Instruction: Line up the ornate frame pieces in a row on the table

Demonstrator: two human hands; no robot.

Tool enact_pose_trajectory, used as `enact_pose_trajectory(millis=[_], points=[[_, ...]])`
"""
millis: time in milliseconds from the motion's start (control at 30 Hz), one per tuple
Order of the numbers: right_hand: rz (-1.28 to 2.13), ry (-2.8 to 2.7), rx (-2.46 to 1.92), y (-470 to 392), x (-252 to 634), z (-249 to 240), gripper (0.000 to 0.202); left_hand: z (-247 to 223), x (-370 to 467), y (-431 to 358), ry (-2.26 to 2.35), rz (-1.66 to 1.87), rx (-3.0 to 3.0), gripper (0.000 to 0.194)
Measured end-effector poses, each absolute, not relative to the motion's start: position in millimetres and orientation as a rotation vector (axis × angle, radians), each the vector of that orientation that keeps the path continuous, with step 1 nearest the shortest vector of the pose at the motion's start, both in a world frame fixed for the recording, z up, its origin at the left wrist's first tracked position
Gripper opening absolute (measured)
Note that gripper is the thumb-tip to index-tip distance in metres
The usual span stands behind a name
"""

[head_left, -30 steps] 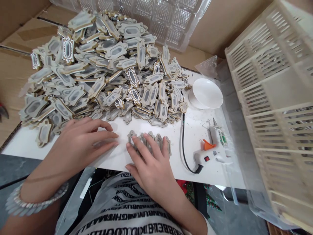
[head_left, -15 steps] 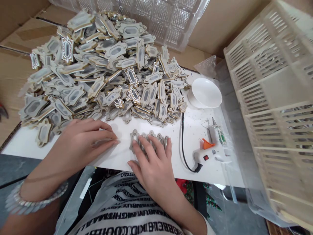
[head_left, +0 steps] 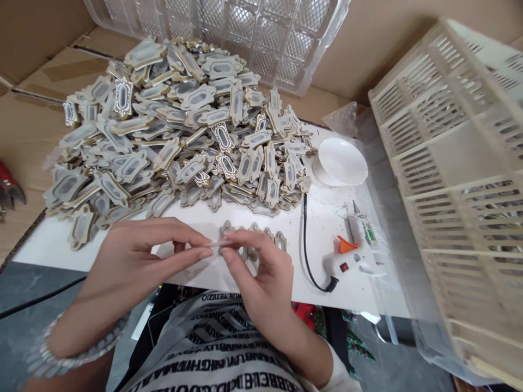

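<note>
- the left hand (head_left: 134,261) and the right hand (head_left: 261,275) meet fingertip to fingertip just above the white board; thumb and forefinger of each are pinched together on a thin, clear sliver (head_left: 216,244), too small to tell what it is.
- right under the right hand's fingers, a short row of ornate frame pieces (head_left: 261,238) lies face down on the board, edges overlapping, partly hidden by the knuckles.
- the white board (head_left: 53,247) is speckled with small dark bits near its right end and sits on flattened brown cardboard (head_left: 24,136).
- behind the hands a big heap of frame pieces (head_left: 180,130) covers most of the board's far half.
- to the right lie a white glue gun (head_left: 351,256) with an orange trigger and a black cord, and beyond it a shallow white dish (head_left: 341,161).
- a cream slatted crate (head_left: 461,179) stands tilted at the right edge; a clear moulded tray (head_left: 229,32) leans against the cardboard wall at the back.
- red-handled pliers (head_left: 8,190) peek in at far left.
</note>
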State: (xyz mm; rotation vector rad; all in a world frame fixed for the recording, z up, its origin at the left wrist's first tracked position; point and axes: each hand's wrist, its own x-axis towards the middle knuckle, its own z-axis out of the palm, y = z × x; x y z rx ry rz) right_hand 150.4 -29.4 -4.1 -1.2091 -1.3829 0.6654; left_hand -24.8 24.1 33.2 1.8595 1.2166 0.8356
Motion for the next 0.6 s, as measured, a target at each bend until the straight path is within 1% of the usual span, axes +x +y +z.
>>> enact_pose_trajectory(millis=[67, 200, 333, 433, 500, 600], points=[[0.65, -1.363, -1.215, -27.3, 149.6, -3.5, 0.011, 32.0, -21.2, 23.4, 1.208, 0.832, 1.804, 0.009], [0.578, -1.492, -1.239, -24.6, 155.3, 3.0, 0.021, 31.0, -17.9, 25.2, 1.183, 0.836, 1.798, 0.008], [0.417, -1.647, -1.248, -22.0, 161.1, 8.2, 0.021, 32.6, -14.6, 28.7, 1.121, 0.857, 1.806, 0.008], [0.32, -1.702, -1.247, -19.5, 162.8, 7.9, 0.022, 33.3, -9.7, 30.3, 1.128, 0.855, 1.747, 0.005], [0.306, -1.731, -1.222, -18.0, 164.7, 7.6, 0.024, 33.3, -6.7, 31.2, 1.144, 0.811, 1.657, 0.003], [0.393, -1.758, -1.16, -18.0, 169.5, 7.9, 0.026, 33.2, -4.1, 32.8, 1.148, 0.801, 1.443, 0.006]])
